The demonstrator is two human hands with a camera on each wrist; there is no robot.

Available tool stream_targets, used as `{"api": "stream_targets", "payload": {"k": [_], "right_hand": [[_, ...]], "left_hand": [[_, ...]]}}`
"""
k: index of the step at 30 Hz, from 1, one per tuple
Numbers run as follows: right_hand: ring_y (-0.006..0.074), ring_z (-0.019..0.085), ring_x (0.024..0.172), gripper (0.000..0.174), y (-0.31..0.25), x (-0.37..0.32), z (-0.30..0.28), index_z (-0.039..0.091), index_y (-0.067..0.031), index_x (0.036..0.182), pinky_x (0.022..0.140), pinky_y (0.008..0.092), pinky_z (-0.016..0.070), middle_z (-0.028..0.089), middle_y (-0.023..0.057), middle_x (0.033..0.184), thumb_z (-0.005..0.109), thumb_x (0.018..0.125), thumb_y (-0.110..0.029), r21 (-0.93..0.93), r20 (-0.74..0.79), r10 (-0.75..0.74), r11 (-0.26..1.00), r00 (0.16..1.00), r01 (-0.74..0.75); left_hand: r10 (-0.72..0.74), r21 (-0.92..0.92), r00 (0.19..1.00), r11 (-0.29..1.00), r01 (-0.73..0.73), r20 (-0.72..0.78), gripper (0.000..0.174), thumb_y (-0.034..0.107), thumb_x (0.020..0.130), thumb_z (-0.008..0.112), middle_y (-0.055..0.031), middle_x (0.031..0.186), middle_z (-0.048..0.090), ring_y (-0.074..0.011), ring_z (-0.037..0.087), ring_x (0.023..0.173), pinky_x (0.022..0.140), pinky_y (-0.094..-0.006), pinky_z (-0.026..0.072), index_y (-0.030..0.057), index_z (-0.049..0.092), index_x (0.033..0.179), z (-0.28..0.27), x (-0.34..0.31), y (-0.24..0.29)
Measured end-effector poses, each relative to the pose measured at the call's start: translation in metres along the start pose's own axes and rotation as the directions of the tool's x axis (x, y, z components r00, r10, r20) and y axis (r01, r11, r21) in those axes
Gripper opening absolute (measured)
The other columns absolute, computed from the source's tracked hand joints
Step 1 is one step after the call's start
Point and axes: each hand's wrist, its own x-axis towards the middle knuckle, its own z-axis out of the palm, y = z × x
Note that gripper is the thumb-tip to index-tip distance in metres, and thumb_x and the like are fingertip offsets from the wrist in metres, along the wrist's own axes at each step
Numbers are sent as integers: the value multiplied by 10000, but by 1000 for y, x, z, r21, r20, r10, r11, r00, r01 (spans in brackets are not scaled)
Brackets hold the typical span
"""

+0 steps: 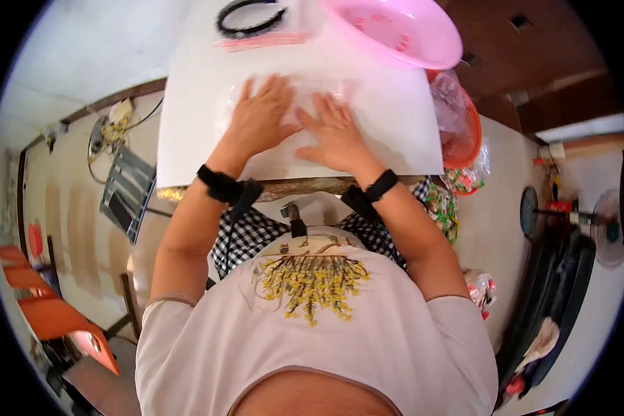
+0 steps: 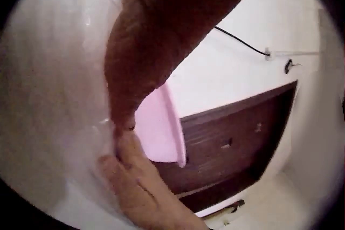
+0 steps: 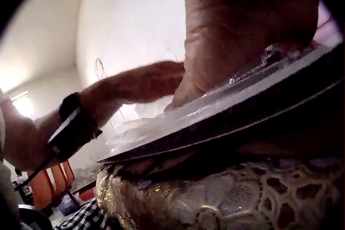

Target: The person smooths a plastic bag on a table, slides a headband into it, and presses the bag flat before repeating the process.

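Observation:
Both hands lie palm down on a thin, clear plastic sheet or bag (image 1: 227, 104) spread over the white table (image 1: 201, 149). My left hand (image 1: 260, 118) rests on its left part with the fingers straight and spread forward. Beside it my right hand (image 1: 336, 135) presses on the right part, thumb pointing toward the left hand. A faint pink patch shows in the plastic just past the right fingertips. In the right wrist view the wrinkled, shiny plastic (image 3: 156, 126) runs along the tabletop under the palm.
At the far side, a black headband (image 1: 249, 31) lies on a stack of pink-edged clear packets (image 1: 267, 41). A pink basin (image 1: 433, 35) stands at the far right. An orange basket (image 1: 464, 142) holding plastic sits past the right edge. A grey folding stool (image 1: 128, 191) stands left.

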Motion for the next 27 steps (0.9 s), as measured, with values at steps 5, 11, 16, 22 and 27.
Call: {"api": "stream_targets", "payload": {"k": [5,11,16,22,27], "right_hand": [[359,122,1407,805,5,-7,4,328,-114,1427,1134,477,85,176,220,1503,566,795,-553,49,-41,-6,999,999,8],[361,239,1365,684,17,-19,8,461,-92,1332,1117,457,187,270,221,1463,611,779,-465,142,-171,-74,985,982,99],[322,602,868,265,82,-64,-65,634,-44,900,752,416,478,616,135,900,647,790,-285,431,-414,82,895,906,116],[345,615,910,239,280,-136,-66,628,-91,975,769,434,492,643,176,956,589,833,-279,406,-491,666,745,561,-528],[364,601,967,311,380,-142,1,620,-81,1017,832,461,481,604,239,1071,629,787,-290,324,-456,798,561,394,-762]], "left_hand": [[-122,16,956,992,122,267,782,473,801,597,-149,1505,233,-308,195,1398,1104,-537,164,75,322,1417,22,-4,2],[-84,-1,959,996,87,271,759,466,809,576,-174,1493,249,-339,199,1389,1089,-538,179,74,339,1413,18,-4,4],[-78,20,953,997,75,294,771,472,809,549,-169,1508,215,-340,178,1397,1094,-548,145,76,317,1428,16,-1,7],[-75,22,946,997,72,314,819,447,767,564,-172,1515,195,-338,165,1403,1103,-543,115,67,291,1439,17,0,6],[-83,15,935,996,84,344,851,458,743,574,-175,1514,195,-343,164,1403,1109,-538,92,65,286,1441,17,2,6]]}}
